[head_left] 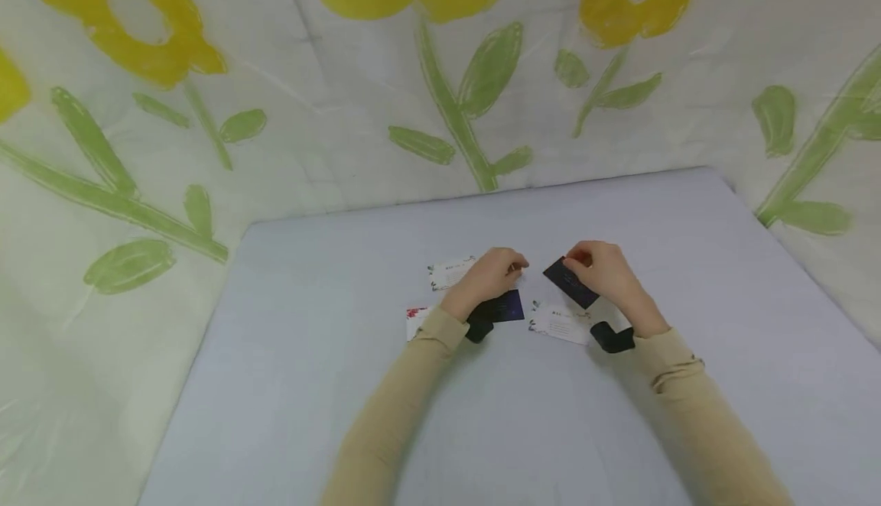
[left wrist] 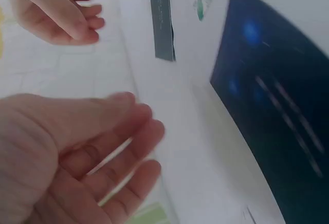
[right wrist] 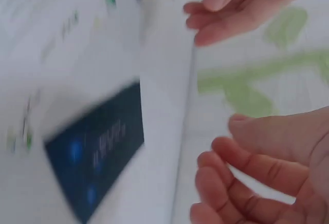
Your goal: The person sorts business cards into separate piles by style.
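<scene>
just above the far edge of one dark card (head_left: 570, 284), here's my right hand (head_left: 602, 267), fingers loosely curled, thumb near the forefinger, and nothing pinched between them! the side view shows a gap between those fingertips and the card, so the dark card lies on the table (head_left: 303, 407), below my grip and on its left side. over to my left hand (head_left: 492, 273), and it's the same story: fingers softly bent, spread a little from each other, thumb up close to the forefinger, no card in there. a dark blue card (head_left: 505, 306) sits below it, on the near side, partly behind my wrist. beyond and left of that hand, a white card with leaves (head_left: 449, 273); left of the wrist, a red-flowered card (head_left: 416, 321), half covered by my sleeve (head_left: 440, 330). between the two hands, nearer me, another leafy white card (head_left: 559, 325) lies just beside the dark one. black bands (head_left: 612, 338) at both wrists, and past both hands rises a flower-painted sheet (head_left: 330, 108).
</scene>
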The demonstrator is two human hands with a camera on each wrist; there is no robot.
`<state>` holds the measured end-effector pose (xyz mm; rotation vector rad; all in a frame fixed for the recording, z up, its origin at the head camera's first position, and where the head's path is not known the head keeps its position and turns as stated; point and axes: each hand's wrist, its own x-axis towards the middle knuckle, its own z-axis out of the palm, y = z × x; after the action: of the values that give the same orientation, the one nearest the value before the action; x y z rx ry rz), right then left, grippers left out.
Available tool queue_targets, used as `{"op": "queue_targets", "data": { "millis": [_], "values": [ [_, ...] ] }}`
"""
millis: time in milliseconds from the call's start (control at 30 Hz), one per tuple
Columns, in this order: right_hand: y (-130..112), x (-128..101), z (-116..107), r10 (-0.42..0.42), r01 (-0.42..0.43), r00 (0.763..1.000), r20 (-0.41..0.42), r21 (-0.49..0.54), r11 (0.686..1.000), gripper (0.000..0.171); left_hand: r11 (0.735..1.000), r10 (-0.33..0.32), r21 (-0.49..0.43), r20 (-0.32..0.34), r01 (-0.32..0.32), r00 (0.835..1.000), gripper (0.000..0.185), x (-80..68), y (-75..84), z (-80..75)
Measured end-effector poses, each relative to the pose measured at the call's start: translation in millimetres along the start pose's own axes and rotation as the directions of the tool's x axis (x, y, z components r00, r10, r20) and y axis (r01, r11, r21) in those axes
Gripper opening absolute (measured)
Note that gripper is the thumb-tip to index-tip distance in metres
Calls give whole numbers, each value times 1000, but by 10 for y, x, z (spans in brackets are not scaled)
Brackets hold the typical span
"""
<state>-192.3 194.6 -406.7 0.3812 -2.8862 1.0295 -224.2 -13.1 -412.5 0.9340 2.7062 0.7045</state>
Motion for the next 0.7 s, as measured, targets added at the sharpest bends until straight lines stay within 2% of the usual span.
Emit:
{"op": "queue_targets", "data": {
  "millis": [100, 267, 433, 533, 700],
  "values": [
    [72, -59, -118, 78, -78, 997, 2, -13, 997, 22, 998, 64, -30, 27, -63, 998, 26, 211, 48, 66],
    [174, -111, -149, 196, -190, 977, 81, -77, 979, 36, 997, 76, 26, 65, -77, 995, 31, 437, 97, 212],
    [271, -127, -46, 273, -249, 940, 206, -134, 959, 52, 982, 89, 155, 106, -105, 990, 40, 541, 120, 326],
    [287, -138, 1, 269, -244, 938, 217, -137, 960, 56, 977, 92, 179, 134, -115, 987, 45, 575, 117, 381],
    [302, -151, 2, 268, -248, 943, 195, -123, 961, 55, 973, 95, 195, 154, -125, 984, 44, 629, 119, 436]
  ]
}}
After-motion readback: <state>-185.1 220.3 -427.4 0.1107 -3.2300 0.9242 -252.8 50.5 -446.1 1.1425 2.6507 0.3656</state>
